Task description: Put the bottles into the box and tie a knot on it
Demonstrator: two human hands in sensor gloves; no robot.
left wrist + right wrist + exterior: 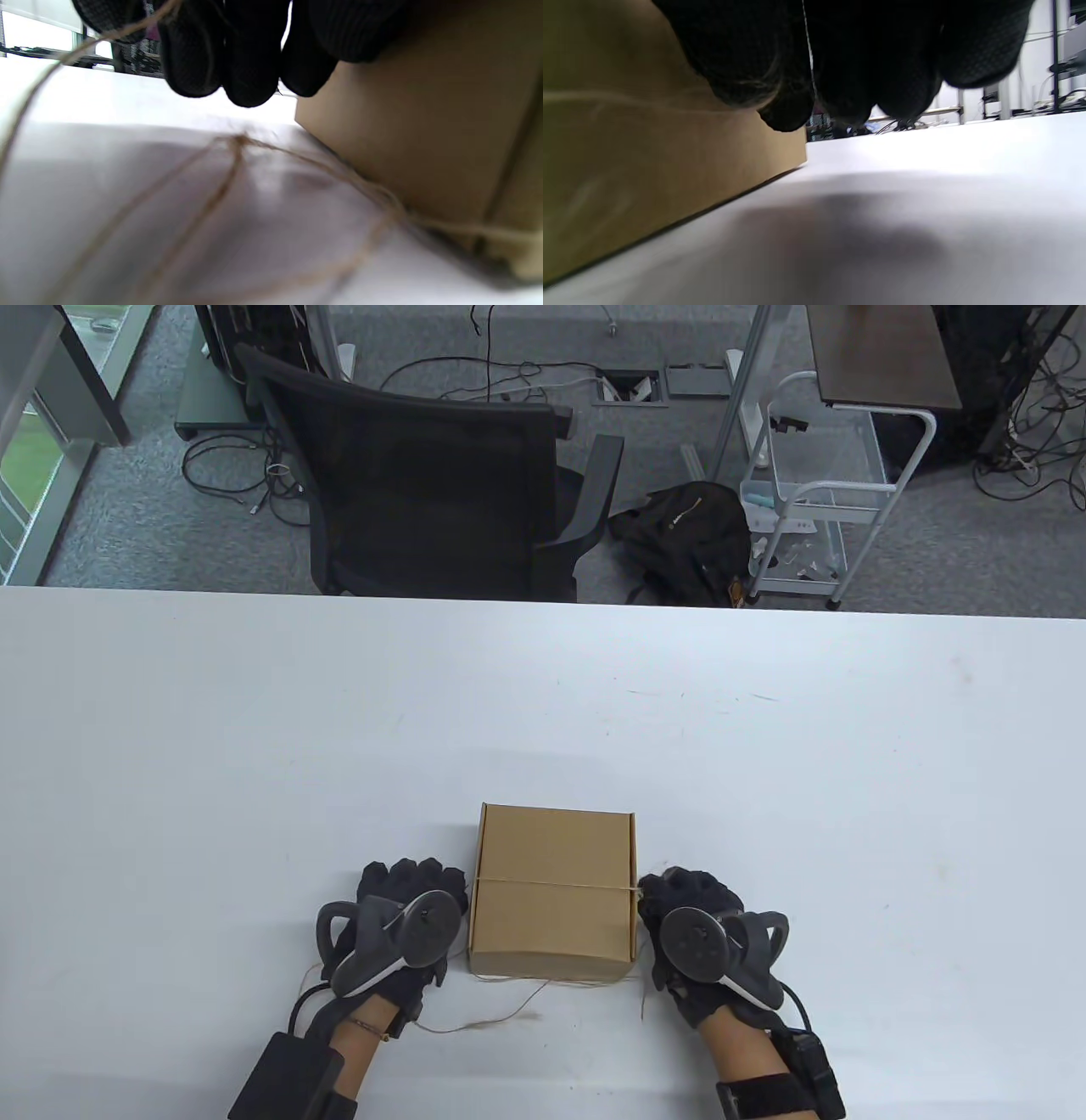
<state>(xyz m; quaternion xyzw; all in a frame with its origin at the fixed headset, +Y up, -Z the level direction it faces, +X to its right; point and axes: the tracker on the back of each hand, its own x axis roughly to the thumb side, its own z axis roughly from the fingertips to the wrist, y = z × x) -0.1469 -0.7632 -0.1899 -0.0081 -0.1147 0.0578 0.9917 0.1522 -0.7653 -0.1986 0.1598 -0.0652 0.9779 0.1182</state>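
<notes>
closed box (551, 891), twine (551, 886) across lid, left hand (407, 925), right hand (696, 937) flanking.

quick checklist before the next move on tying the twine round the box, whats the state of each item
1. Box closed, lid flat: ok.
2. Twine crosses the lid from side to side: ok.
3. Left hand at the box's left side, twine running up by its fingers in the left wrist view: ok; actual grip cannot tell.
4. Right hand at the right side where the twine ends: grip cannot tell.
5. Knot tied: not ok, loose twine lies on the table in front of the box.
6. Bottles inside: cannot tell.
</notes>
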